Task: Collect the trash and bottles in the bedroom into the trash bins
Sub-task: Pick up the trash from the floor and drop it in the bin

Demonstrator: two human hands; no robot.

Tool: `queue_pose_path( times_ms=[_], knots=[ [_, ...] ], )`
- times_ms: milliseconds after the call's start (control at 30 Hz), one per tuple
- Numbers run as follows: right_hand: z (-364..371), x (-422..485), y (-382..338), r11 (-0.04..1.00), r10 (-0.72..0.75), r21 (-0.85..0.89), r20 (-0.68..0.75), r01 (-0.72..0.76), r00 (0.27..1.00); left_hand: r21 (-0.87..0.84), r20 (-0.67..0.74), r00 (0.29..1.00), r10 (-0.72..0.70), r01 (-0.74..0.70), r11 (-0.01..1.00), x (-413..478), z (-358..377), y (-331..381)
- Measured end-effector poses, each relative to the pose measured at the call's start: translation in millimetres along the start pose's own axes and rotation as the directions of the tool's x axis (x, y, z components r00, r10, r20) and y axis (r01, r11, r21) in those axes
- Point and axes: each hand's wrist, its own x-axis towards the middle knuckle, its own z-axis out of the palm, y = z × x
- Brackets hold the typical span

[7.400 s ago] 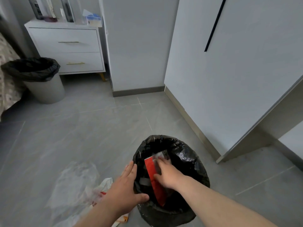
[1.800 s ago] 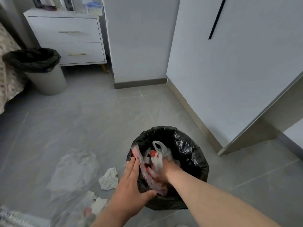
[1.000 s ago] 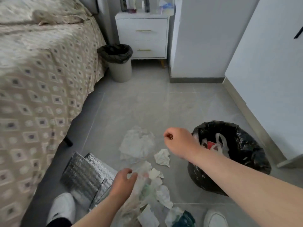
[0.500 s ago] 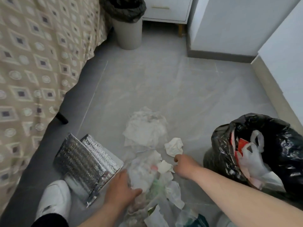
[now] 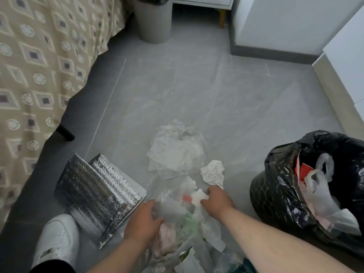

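Head cam, only view I've got. Both hands down in the litter pile (image 5: pixel 189 217) on the floor (image 5: pixel 226 99), right in front of my knees.

My left hand (image 5: pixel 144 223) sits on the pile's left edge, fingers curled over clear plastic wrap (image 5: pixel 167 205); looks like a loose grip on it, not a tight fist. Can't tell if it's got more than the film.

My right hand (image 5: pixel 217 200) is on the pile's far-right side, fingers bent down onto a white scrap (image 5: pixel 199 195) w/ a bit of red next to it. Closing on it, I'd say, but the fingertips are hidden so can't confirm a real hold.

Key bit: crumpled tissue (image 5: pixel 213 173) lies just beyond my right hand, away from me, touching or nearly touching the knuckles. Right hand is clearly nearer to it than the left. No real long axis, it's a wad. Bigger crumpled white sheet (image 5: pixel 177 150) is further out again, up and slightly left of the tissue.

Black-bagged bin (image 5: pixel 285 186) stands to the right of my right hand, near, mouth open, already holding a white bag and red packet. So the carry is a short swing rightwards, I reckon.

Silver foil bag (image 5: pixel 98 192) lies flat left of my left hand, by my white shoe (image 5: pixel 59 239). Left hand's job prob. Second bin (image 5: pixel 153 22) is well off by the bed corner, far end of the floor.
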Motion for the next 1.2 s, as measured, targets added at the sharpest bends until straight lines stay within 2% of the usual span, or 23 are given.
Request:
queue_pose_path(
  times_ms=[133, 300, 433, 567, 667, 767, 867, 1000, 1133, 1200],
  knots=[
    [-1, 1, 0, 0.996, 0.045, 0.081, -0.017, -0.044, 0.999, -0.094, 0.011, 1.000, 0.007, -0.006, 0.996, -2, -7, 3],
    [-22, -10, -5, 0.997, 0.021, 0.069, -0.041, -0.018, 0.999, -0.228, -0.020, 1.000, -0.013, 0.008, 0.974, -13, -17, 15],
    [-52, -29, -14, 0.997, -0.070, 0.028, -0.074, 0.073, 0.995, -0.365, -0.085, 0.993, -0.085, 0.048, 0.930, -24, -30, 29],
    [-90, -62, -28, 0.982, -0.182, 0.035, -0.120, 0.188, 0.976, -0.498, -0.147, 0.983, -0.112, 0.025, 0.867, -42, -50, 50],
    [-123, -99, -34, 0.952, -0.215, 0.192, -0.135, 0.238, 0.967, -0.607, -0.152, 0.980, -0.126, 0.008, 0.795, -58, -67, 67],
    [-163, -146, -30, 0.860, -0.201, 0.441, -0.168, 0.256, 0.965, -0.689, -0.131, 0.988, -0.083, -0.030, 0.725, -77, -80, 93],
    [-202, -196, -11, 0.754, -0.174, 0.600, -0.210, 0.267, 0.962, -0.749, -0.111, 0.993, -0.036, -0.060, 0.660, -101, -85, 129],
    [-241, -235, 41, 0.607, -0.139, 0.735, -0.276, 0.302, 0.951, -0.768, -0.057, 0.994, 0.090, -0.101, 0.632, -130, -68, 184],
    [-268, -229, 99, 0.531, -0.047, 0.792, -0.325, 0.299, 0.944, -0.761, -0.027, 0.977, 0.210, -0.156, 0.630, -146, -40, 245],
    [-278, -220, 123, 0.437, 0.015, 0.849, -0.337, 0.297, 0.941, -0.772, -0.014, 0.964, 0.265, -0.179, 0.610, -149, -24, 278]
  ],
)
